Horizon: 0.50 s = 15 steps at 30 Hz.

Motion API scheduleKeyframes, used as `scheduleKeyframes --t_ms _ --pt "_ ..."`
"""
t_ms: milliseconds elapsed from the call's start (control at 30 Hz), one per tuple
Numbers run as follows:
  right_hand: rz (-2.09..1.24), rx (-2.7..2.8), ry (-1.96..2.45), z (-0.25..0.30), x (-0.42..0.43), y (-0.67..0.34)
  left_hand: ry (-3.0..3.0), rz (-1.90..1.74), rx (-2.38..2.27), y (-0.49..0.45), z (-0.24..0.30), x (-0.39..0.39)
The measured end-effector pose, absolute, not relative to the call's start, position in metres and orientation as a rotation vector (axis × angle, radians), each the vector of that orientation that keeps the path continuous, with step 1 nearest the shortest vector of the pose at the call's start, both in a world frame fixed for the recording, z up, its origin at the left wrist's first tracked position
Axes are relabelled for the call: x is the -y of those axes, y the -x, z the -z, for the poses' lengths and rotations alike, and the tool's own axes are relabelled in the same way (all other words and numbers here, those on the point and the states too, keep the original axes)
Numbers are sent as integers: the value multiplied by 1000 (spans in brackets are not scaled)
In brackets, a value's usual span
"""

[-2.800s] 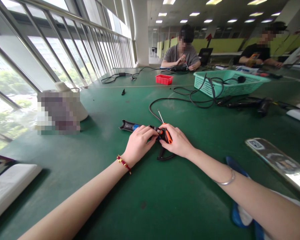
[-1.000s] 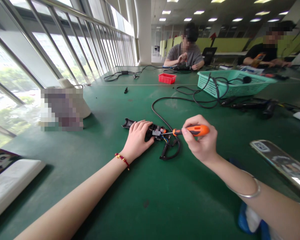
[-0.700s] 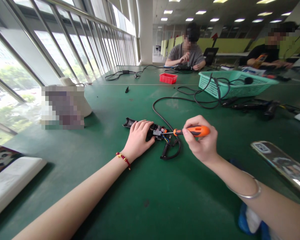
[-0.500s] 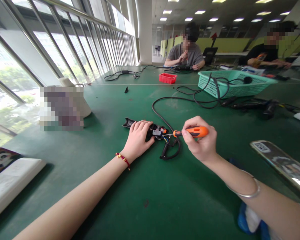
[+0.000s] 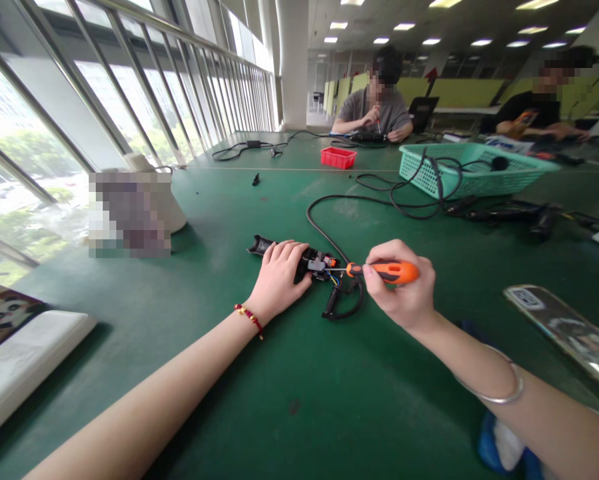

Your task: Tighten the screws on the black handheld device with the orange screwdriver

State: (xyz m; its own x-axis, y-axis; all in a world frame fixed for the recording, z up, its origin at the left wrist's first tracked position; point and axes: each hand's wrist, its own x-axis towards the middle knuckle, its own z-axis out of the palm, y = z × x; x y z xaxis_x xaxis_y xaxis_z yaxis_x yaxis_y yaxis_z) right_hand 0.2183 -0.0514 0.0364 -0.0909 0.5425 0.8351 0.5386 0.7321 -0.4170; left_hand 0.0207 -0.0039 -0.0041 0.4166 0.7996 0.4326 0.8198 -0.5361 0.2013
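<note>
My left hand [image 5: 280,272] is wrapped over an opened black corded device [image 5: 262,246], holding it down on the green table. Its inner parts, a grey block [image 5: 316,265] and thin coloured wires, are exposed at the right end; the rest lies under my fingers. My right hand [image 5: 402,283] is closed around an orange and black screwdriver [image 5: 394,271]. The screwdriver's thin shaft points left, its tip at the exposed parts by the grey block. What exactly the tip touches is too small to tell. A black power cord [image 5: 349,310] loops beside the device.
A green basket [image 5: 479,177] with cables stands at the back right, a small red tray [image 5: 338,158] at the back middle. A phone [image 5: 564,327] lies at the right, a white object [image 5: 34,367] at the left. Two people sit across the table [image 5: 219,400].
The whole view has shifted slightly. My right hand and the screwdriver have tilted a little, the handle end dipping lower. My left hand keeps its hold on the device.
</note>
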Motion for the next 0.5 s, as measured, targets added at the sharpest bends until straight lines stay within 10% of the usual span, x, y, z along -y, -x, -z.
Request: scheduleKeyframes --t_ms 500 --pt "-475 2007 1352 -92 51 -226 2626 746 1474 -19 4 5"
